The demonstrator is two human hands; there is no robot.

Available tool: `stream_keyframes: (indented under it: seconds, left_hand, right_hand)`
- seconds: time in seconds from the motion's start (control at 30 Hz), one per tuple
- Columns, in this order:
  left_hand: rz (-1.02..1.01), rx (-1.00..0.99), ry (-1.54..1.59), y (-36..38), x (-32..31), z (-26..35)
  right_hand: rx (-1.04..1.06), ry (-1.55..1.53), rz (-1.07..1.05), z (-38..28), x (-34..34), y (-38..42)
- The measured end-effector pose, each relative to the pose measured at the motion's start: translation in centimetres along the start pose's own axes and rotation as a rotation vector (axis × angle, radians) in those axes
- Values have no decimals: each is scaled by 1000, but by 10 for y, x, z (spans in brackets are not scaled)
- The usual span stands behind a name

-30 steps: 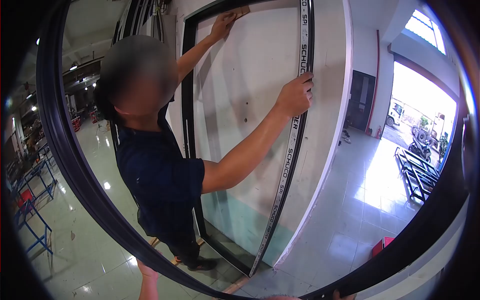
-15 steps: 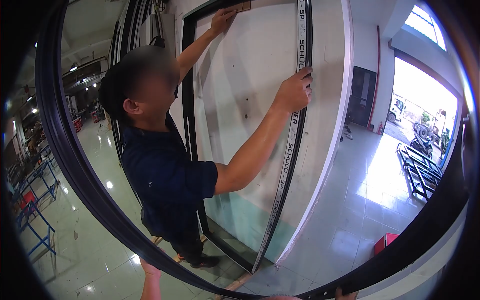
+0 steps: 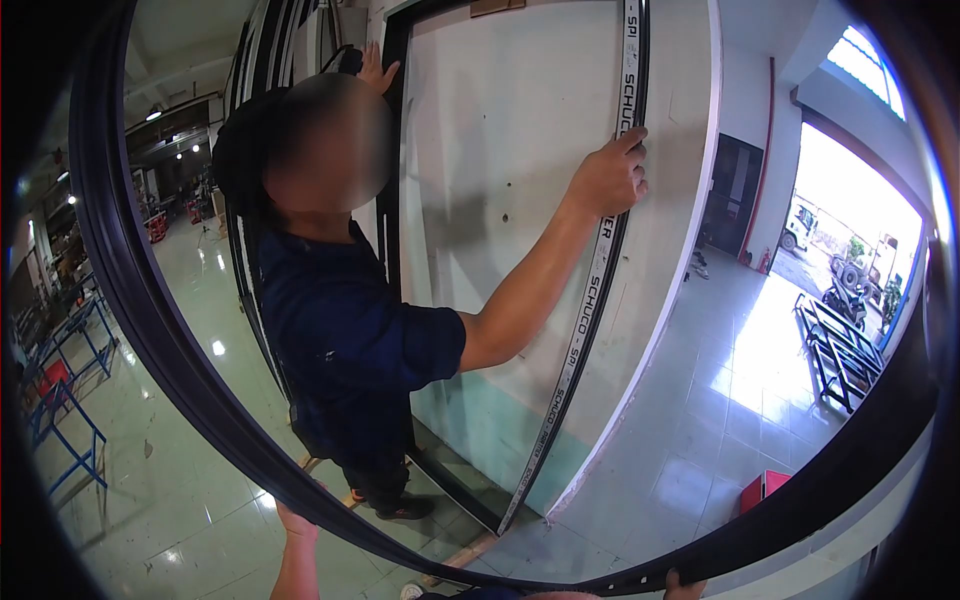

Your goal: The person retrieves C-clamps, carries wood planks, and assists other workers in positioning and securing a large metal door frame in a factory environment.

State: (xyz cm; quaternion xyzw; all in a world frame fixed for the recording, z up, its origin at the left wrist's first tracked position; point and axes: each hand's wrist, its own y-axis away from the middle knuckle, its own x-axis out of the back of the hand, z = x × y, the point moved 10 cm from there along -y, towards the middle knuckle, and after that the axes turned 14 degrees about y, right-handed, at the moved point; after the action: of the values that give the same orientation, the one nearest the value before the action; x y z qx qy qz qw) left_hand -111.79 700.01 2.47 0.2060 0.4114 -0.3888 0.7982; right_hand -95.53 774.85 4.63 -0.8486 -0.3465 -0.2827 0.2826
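A large black metal frame surrounds most of my view, bent into a curve by the lens. My left hand grips its lower left side, with the fingers partly hidden behind the bar. At the bottom, my right hand holds the frame's lower right side; only part of that hand shows. Through the opening, a co-worker stands at a second black frame, upright against a wall panel, with printed tape along its near upright. One hand of theirs holds that upright, and the other lies on the far one.
The white wall panel stands behind the second frame. Blue metal trestles are at left on the shiny tiled floor. A red box and black metal racks are at right, near a bright doorway.
The co-worker's far hand has left the second frame's top bar and come down to its far upright. My view has shifted slightly; my two hands keep their places on the frame.
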Motion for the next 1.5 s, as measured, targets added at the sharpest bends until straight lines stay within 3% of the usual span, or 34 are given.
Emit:
stream_keyframes:
  seconds: [0.17,0.47,0.53,0.57,0.6,0.87,0.97,1.1,1.17,1.3,1.4,1.5]
  left_hand:
    - [-44,-19,67,3,0,4]
    - [-77,-59,7,9,0,14]
    - [-39,-54,-77,10,4,17]
    - [11,-33,-14,8,16,16]
    - [-15,-84,-92,3,26,18]
    - [-85,116,67,3,28,18]
    - [-216,270,1,16,-7,10]
    - [-258,300,26,13,-22,4]
    - [-395,305,122,7,-35,2]
    - [-480,217,66,4,-80,1]
    - [-404,201,52,-7,-131,4]
    - [-569,154,-21,-31,-177,4]
  right_hand:
    - [40,-27,-9,7,-2,1]
    - [-79,-63,-14,20,-6,2]
    - [188,-116,14,8,-2,-2]
    - [92,-209,9,29,-10,-1]
    - [80,-216,-25,9,-4,1]
    - [89,-312,-31,-28,13,2]
    - [102,-346,-32,-37,10,-1]
    - [49,-291,-87,-33,9,1]
    - [62,-314,-49,-32,11,1]
    - [-11,-380,17,-28,27,-11]
    - [6,-371,52,-39,55,-28]
    - [-54,-455,149,-37,71,-37]
